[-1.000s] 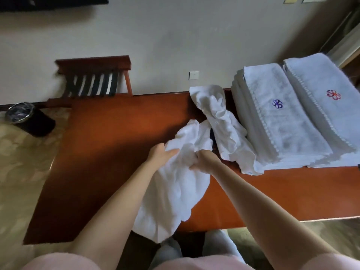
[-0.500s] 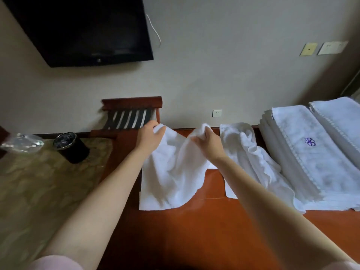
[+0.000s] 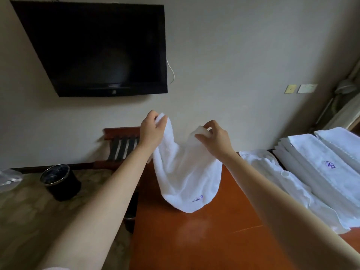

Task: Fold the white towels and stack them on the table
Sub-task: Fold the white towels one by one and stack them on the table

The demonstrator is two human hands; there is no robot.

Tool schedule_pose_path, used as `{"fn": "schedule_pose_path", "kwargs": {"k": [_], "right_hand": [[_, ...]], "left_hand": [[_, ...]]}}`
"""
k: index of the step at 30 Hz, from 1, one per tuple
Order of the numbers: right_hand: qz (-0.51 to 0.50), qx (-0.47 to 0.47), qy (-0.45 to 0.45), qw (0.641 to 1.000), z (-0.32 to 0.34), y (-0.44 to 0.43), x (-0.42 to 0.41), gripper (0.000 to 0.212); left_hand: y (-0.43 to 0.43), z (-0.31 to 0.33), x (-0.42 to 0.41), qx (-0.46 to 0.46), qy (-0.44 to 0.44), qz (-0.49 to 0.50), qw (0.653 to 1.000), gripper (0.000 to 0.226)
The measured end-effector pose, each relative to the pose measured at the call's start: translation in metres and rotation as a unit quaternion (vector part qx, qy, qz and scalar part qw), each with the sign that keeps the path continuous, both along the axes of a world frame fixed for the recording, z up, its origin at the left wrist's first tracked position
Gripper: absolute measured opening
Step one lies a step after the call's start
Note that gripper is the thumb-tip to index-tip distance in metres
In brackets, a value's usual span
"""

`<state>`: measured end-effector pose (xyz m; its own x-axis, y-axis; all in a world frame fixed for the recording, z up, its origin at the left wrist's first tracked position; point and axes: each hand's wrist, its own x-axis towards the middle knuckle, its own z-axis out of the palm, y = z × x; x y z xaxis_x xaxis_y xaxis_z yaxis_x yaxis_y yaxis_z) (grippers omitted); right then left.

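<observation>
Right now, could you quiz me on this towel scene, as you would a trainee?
1. True or false: the left hand and right hand each pinch the top edge of the held towel.
2. The folded stacks lie on the table's: A left, B right, C middle.
3. What lies crumpled between the held towel and the stacks?
Key: 1 true; 2 B; 3 an unfolded towel.

Both hands, left hand (image 3: 151, 131) and right hand (image 3: 215, 138), have lifted the towel (image 3: 185, 172) higher; it now hangs between them, clear of the table (image 3: 214, 240).
</observation>
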<state>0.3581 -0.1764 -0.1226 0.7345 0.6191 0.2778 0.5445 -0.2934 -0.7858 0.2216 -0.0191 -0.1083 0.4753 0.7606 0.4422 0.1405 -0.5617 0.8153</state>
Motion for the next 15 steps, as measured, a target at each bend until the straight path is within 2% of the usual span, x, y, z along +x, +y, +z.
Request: {"fn": "schedule_pose_path", "kwargs": {"k": [4, 7, 9, 11, 12, 13, 15], "right_hand": [[0.026, -0.117, -0.062, 0.991, -0.016, 0.005, -0.013, 0.023], [0.053, -0.254, -0.067, 0.963, -0.051, -0.002, -0.009, 0.023], [0.084, -0.364, -0.056, 0.926, -0.082, -0.010, -0.004, 0.022], [0.134, -0.476, -0.057, 0.867, -0.108, -0.015, -0.003, 0.034], [0.152, -0.498, -0.055, 0.852, -0.118, -0.015, -0.002, 0.039], [0.159, -0.489, -0.039, 0.857, -0.125, -0.013, -0.002, 0.041], [0.161, -0.411, 0.027, 0.897, -0.133, -0.002, -0.001, 0.045]], "left_hand": [[0.017, -0.021, -0.009, -0.023, 0.023, -0.023, 0.999, 0.028], [0.018, -0.061, -0.014, -0.057, 0.093, -0.044, 0.993, 0.033], [0.014, -0.093, -0.019, -0.073, 0.156, -0.062, 0.983, 0.034], [0.010, -0.123, -0.025, -0.097, 0.218, -0.076, 0.968, 0.028], [0.007, -0.133, -0.028, -0.109, 0.243, -0.094, 0.959, 0.026], [0.004, -0.141, -0.030, -0.117, 0.263, -0.120, 0.950, 0.025], [-0.003, -0.149, -0.031, -0.123, 0.282, -0.164, 0.937, 0.025]]}}
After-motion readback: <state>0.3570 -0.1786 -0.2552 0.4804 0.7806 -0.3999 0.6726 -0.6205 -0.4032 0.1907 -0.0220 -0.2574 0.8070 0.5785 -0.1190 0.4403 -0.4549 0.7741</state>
